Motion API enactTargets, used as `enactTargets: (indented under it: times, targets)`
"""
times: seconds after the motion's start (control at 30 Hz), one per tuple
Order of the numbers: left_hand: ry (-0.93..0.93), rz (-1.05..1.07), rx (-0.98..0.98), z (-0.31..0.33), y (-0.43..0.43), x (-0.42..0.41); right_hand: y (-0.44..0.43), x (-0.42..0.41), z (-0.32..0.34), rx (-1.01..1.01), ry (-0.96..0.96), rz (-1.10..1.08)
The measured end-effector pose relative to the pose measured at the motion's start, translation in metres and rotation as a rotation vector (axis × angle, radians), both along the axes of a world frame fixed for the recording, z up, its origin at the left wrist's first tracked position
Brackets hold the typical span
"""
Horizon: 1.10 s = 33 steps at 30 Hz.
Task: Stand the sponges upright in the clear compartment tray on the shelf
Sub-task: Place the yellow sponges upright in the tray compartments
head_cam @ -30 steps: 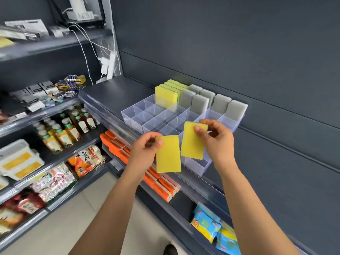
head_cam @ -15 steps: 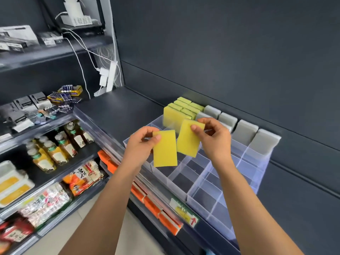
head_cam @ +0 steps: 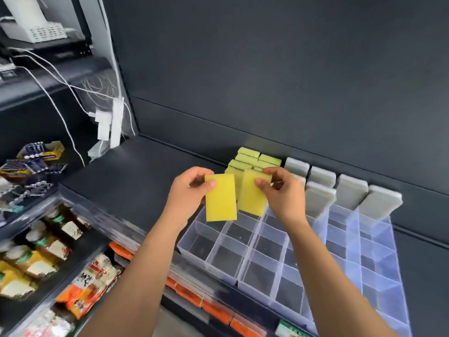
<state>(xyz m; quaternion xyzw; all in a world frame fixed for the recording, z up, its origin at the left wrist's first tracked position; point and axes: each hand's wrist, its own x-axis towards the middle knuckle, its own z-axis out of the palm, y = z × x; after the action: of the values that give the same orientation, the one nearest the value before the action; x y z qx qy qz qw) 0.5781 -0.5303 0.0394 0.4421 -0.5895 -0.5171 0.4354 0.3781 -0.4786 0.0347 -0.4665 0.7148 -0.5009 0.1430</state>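
head view: flat yellow rectangular sponges [head_cam: 221,200]

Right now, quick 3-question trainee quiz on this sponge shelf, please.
1. True or false: the left hand holds a yellow sponge and the right hand holds a second yellow sponge.
2. Where in the clear compartment tray do the grey sponges stand? A front row; B back right; C front left.
3. Fill in: the tray's front compartments hold ___ sponges.
Key: 1 true; 2 B; 3 no.
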Motion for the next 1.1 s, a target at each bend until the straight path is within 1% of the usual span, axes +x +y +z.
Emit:
enactTargets:
  times: [0.13,0.3,0.47,0.57,0.67,0.77,0.87,1.03,1.1]
  targets:
    - [-0.026,-0.101,0.002,-0.004,-0.024,0.001,-0.002,0.008,-0.010,0.104,0.126,-0.091]
    - [-0.038,-0.207,-0.027,-0.007,-0.042,-0.004,0.004,0.013,-0.025,0.139,0.253,-0.126]
    - [-0.082,-0.252,-0.112,-0.008,-0.052,-0.011,0.005,0.017,-0.032,0.166,0.338,-0.113]
    - [-0.160,-0.270,-0.209,-0.009,-0.054,-0.013,0.005,0.017,-0.033,0.172,0.396,-0.099]
    - [-0.251,-0.284,-0.325,-0.012,-0.054,-0.015,0.005,0.017,-0.033,0.182,0.425,-0.083]
    - [-0.268,-0.285,-0.411,-0.015,-0.053,-0.017,0.005,0.016,-0.031,0.193,0.446,-0.084]
    - [-0.331,-0.270,-0.492,-0.018,-0.053,-0.020,0.005,0.016,-0.031,0.194,0.450,-0.087]
    - [-0.460,-0.331,-0.520,-0.028,-0.055,-0.021,0.007,0.016,-0.032,0.180,0.452,-0.103]
    - [-0.511,-0.349,-0.532,-0.033,-0.054,-0.020,0.007,0.017,-0.032,0.153,0.486,-0.112]
